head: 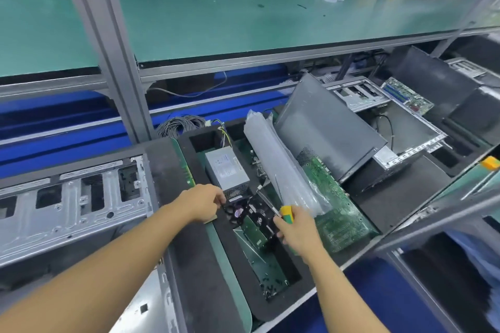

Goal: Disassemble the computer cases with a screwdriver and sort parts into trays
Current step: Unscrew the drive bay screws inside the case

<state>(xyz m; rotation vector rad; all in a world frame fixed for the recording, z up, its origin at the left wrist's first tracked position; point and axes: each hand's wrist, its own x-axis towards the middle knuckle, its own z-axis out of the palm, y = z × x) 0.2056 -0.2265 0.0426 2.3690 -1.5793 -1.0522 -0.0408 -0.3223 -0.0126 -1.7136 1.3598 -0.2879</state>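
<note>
A black foam tray (205,259) with cut-out compartments lies in the middle. In one compartment a black cooling fan (243,211) sits below a silver power supply (226,169). My left hand (203,204) pinches the fan's left edge. My right hand (295,230) grips a screwdriver (284,213) with a yellow-green handle, its shaft pointing up-left over the fan, while its fingers also touch the fan's right side. Small black screws (270,282) lie in the lower end of the compartment. A green circuit board (338,211) lies to the right.
An opened silver computer chassis (73,203) lies at the left. A plastic-wrapped roll (273,159) leans over the tray. A dark case panel (324,127) and another open case (400,127) with a motherboard (405,94) sit at the right. A green shelf (243,21) hangs overhead.
</note>
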